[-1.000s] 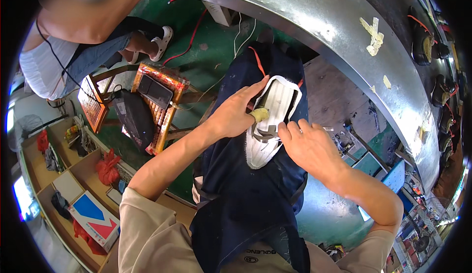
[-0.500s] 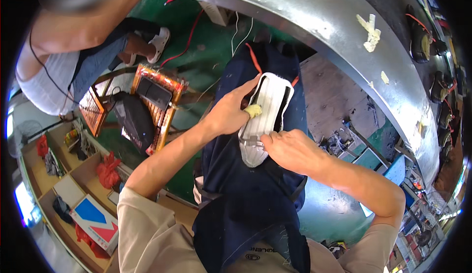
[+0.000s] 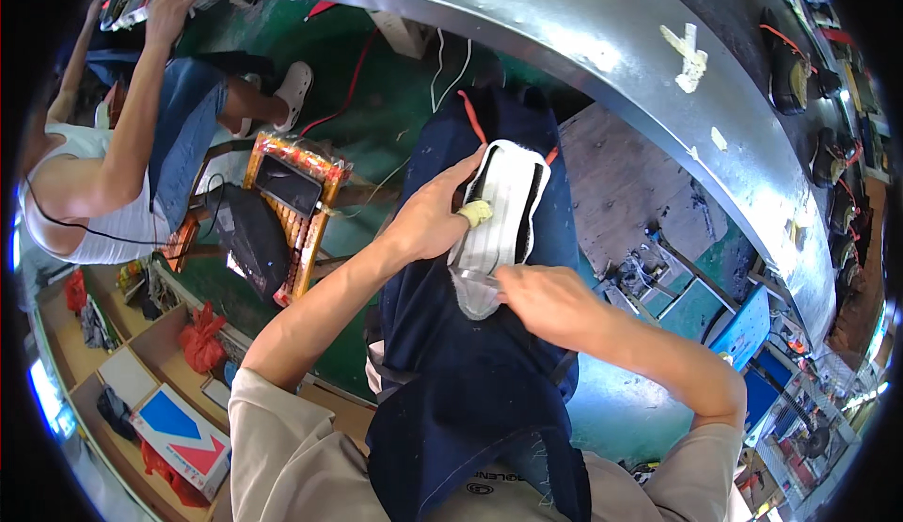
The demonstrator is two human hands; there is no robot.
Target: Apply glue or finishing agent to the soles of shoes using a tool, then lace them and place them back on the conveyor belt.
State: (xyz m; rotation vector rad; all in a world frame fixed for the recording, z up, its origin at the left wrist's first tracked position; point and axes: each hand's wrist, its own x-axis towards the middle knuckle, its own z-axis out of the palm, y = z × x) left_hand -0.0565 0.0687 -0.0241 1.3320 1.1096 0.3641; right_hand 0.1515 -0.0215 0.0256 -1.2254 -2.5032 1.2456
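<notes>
Across my lap, over a dark navy apron [image 3: 470, 362], lies a shoe upper [image 3: 505, 188] with its white ribbed underside facing up and its grey toe pointing toward me. My left hand [image 3: 431, 219] grips its left edge, with a pale yellow wrap [image 3: 476, 213] around the thumb. My right hand [image 3: 548, 306] is closed on a small flat metal blade [image 3: 478, 278], which lies across the underside near the toe. Its handle is hidden inside my fingers. A red-orange strip [image 3: 472, 116] sticks out past the far end of the upper.
A curved metal bench edge [image 3: 527, 14] arches ahead, with dark shoes [image 3: 788, 71] at the right. Someone in a white top [image 3: 103, 169] sits at the left, near a beaded seat [image 3: 299, 240] holding a phone [image 3: 289, 185] and a black bag [image 3: 249, 240]. A compartmented wooden box [image 3: 122, 334] stands at lower left.
My right hand and the blade have shifted slightly; my left hand still grips the upper. The seated person's head has left view, and their hands are now up at the bench.
</notes>
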